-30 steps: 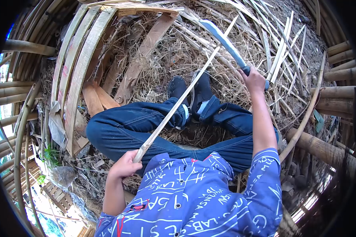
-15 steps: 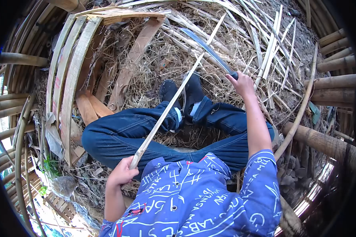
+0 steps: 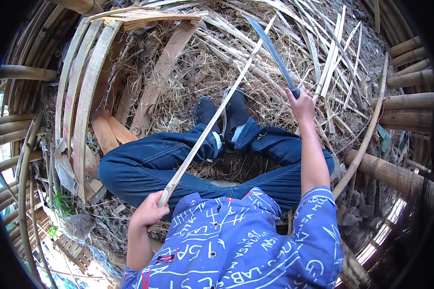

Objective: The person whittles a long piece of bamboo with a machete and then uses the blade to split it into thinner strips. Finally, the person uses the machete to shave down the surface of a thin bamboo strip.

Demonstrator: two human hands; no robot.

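Note:
My left hand (image 3: 151,210) is closed round the near end of a long, pale bamboo strip (image 3: 201,137). The strip slants up over my crossed legs and past my shoes, its thin far end above the shavings. In my right hand (image 3: 302,105) is the dark handle of a machete (image 3: 274,50), gripped in a closed fist. Its long narrow blade points up and to the left. A gap separates the blade from the strip. My left fingers hide the strip's very end.
A slatted wooden crate (image 3: 89,91) stands on the left. Curly shavings (image 3: 178,101) cover the ground ahead, with split bamboo strips (image 3: 330,60) piled at upper right. Bamboo poles (image 3: 410,103) line both sides. A thick bamboo pole (image 3: 390,171) lies to my right.
My right hand has moved slightly right, and the machete blade has swung right, away from the strip and more upright. The left hand and bamboo strip have stayed almost still.

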